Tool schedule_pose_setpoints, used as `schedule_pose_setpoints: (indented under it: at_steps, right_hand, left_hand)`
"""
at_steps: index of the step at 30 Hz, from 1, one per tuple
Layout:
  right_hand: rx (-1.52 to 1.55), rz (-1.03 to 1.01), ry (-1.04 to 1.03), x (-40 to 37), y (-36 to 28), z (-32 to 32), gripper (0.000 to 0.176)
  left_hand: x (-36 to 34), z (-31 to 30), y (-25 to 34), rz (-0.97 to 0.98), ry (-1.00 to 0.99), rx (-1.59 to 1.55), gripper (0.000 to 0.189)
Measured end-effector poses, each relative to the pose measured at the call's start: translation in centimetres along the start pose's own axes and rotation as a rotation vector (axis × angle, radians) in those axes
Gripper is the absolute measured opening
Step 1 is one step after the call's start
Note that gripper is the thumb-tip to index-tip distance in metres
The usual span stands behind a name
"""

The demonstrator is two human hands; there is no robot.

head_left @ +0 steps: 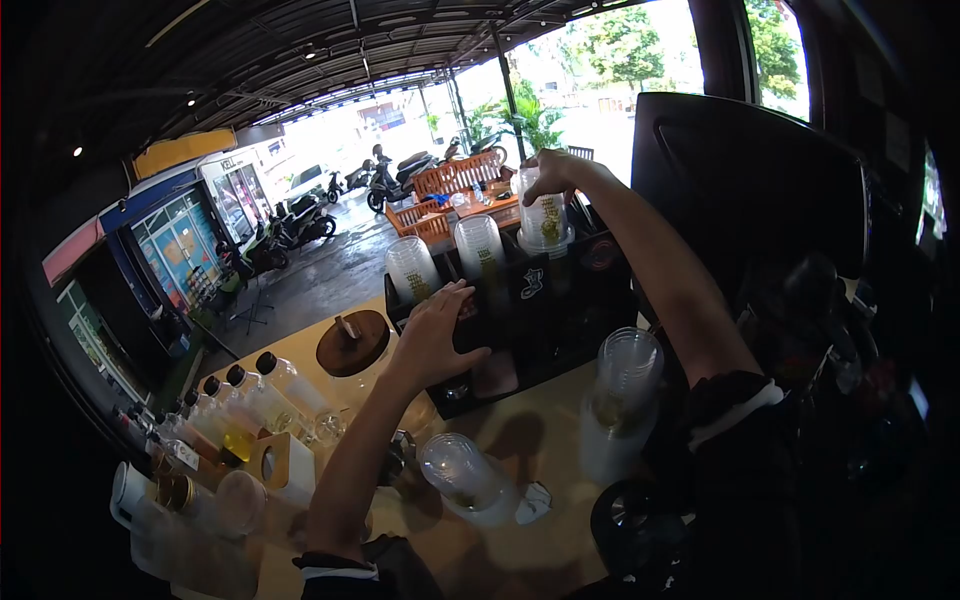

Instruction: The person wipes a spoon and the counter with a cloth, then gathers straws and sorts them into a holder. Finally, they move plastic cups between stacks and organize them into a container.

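Observation:
My right hand [552, 173] is wrapped round the top of a clear plastic cup stack [545, 222] with yellow-green print, at the right end of a black holder [540, 330]. Two more cup stacks stand in the holder, one in the middle [480, 245] and one at the left [412, 270]. In front of the left stack, my left hand [437, 335] has its fingers spread against the holder's front and holds nothing. Nearer to me on the counter are another cup stack [628, 375] and a clear domed cup or lid stack [462, 472].
Bottles with black caps [290, 380] line the counter's left side, by a white box [285, 462]. A jar with a round wooden lid [353, 343] stands left of the holder. A large black panel [745, 180] rises at right. Motorbikes and wooden benches are outside.

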State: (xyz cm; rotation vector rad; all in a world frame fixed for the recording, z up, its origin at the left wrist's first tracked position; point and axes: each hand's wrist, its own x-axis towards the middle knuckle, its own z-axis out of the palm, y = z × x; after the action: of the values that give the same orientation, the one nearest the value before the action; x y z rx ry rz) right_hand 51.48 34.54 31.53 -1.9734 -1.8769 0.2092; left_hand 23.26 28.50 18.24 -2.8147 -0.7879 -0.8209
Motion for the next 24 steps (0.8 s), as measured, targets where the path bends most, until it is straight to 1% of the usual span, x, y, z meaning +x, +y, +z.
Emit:
schedule_pose_setpoints:
  at_steps: [1,3,5,9,11,13,14,18,21,22,23,24]
  right_hand:
    - [-0.02,-0.039,-0.014,0.2,0.2,0.5,0.085]
    - [-0.039,-0.022,-0.042,0.4,0.4,1.3,0.085]
    - [-0.178,-0.048,-0.067,0.5,0.2,2.1,0.086]
    - [-0.273,-0.044,-0.103,0.3,0.4,2.8,0.089]
    - [-0.29,-0.039,-0.104,0.3,1.0,3.3,0.09]
    - [-0.287,-0.093,-0.116,-0.3,0.6,3.2,0.09]
    - [-0.288,-0.163,-0.078,-1.0,0.7,3.1,0.091]
    - [-0.304,-0.173,-0.015,-1.4,0.5,3.4,0.094]
    - [-0.417,-0.052,-0.13,-2.1,-0.5,2.0,0.096]
    - [-0.473,-0.131,-0.051,-1.0,-0.5,2.1,0.094]
    - [-0.444,-0.076,-0.036,-0.3,-0.1,1.6,0.092]
    - [-0.402,-0.038,-0.057,-1.6,-1.4,0.7,0.089]
  left_hand:
    - [0.0,0.0,0.0,-0.004,0.003,0.003,0.079]
    - [0.0,0.0,0.0,0.004,0.009,0.007,0.08]
    - [0.0,0.0,0.0,0.011,0.017,0.015,0.08]
    - [0.0,0.0,0.1,0.022,0.029,0.012,0.08]
    - [0.0,0.0,0.1,0.018,0.036,0.012,0.08]
    - [-0.1,0.1,0.2,0.014,0.04,0.001,0.081]
    - [-0.2,0.1,0.2,0.008,0.044,0.003,0.081]
    - [-0.2,0.5,0.3,-0.002,0.046,0.004,0.081]
    - [-0.1,-0.1,-0.4,0.021,0.038,-0.051,0.076]
    - [-0.1,-0.6,-0.3,0.018,0.069,-0.111,0.073]
    - [-0.2,-1.0,-0.2,0.014,0.099,-0.173,0.07]
    - [-0.4,-1.5,0.0,0.053,0.146,-0.153,0.067]
